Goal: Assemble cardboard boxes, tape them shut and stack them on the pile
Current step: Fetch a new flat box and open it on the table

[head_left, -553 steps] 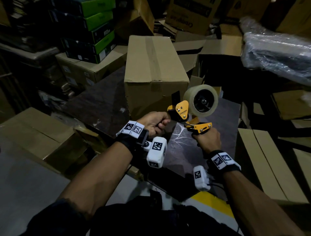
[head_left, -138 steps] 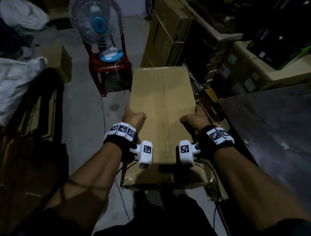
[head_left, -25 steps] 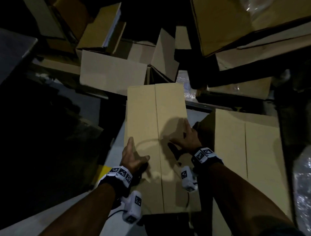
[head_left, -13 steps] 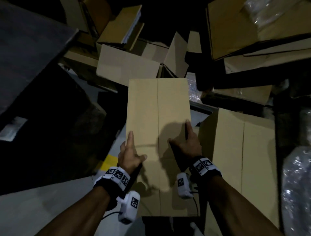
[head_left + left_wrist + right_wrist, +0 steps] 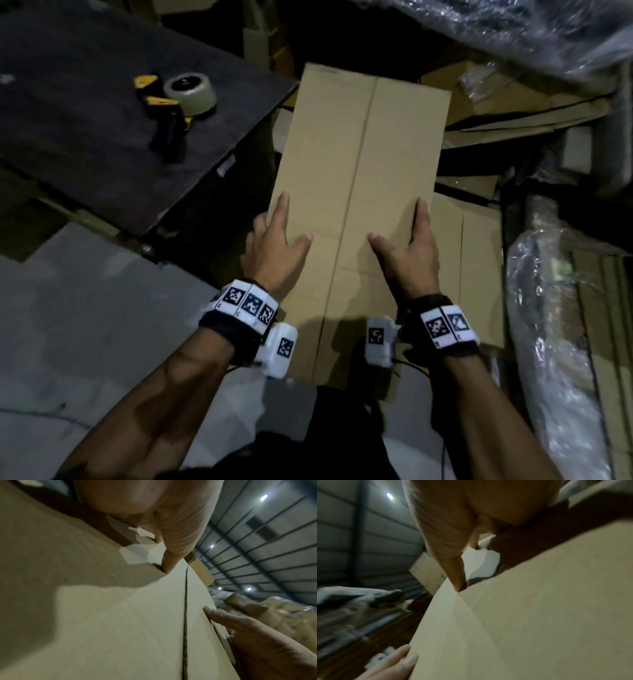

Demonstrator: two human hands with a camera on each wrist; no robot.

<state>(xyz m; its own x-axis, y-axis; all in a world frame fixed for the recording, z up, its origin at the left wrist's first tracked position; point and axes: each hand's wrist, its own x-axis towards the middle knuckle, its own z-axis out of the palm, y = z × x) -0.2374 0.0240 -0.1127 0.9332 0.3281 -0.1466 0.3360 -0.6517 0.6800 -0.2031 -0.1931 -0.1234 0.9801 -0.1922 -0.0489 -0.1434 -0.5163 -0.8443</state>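
Note:
A flat, unassembled cardboard box [image 5: 359,154] with a centre seam is held out in front of me. My left hand [image 5: 274,240] pinches its left edge, thumb and forefinger on top, the other fingers round the edge. My right hand [image 5: 407,246] grips the right edge the same way. In the left wrist view my thumb [image 5: 171,540] presses the box [image 5: 137,628]. In the right wrist view my thumb [image 5: 450,561] lies on the box [image 5: 539,615]. A yellow tape dispenser [image 5: 178,99] lies on the dark table [image 5: 85,51] at the upper left.
More flat cartons [image 5: 479,274] lie under and to the right of the held box. Plastic-wrapped bundles [image 5: 555,342] fill the right side and top right. Grey floor [image 5: 85,308] shows at the lower left, below the table's corner.
The flat box has come up off the pile and leftward, toward the table. The table and tape dispenser have come into view. My hands have spread to the box's two long edges.

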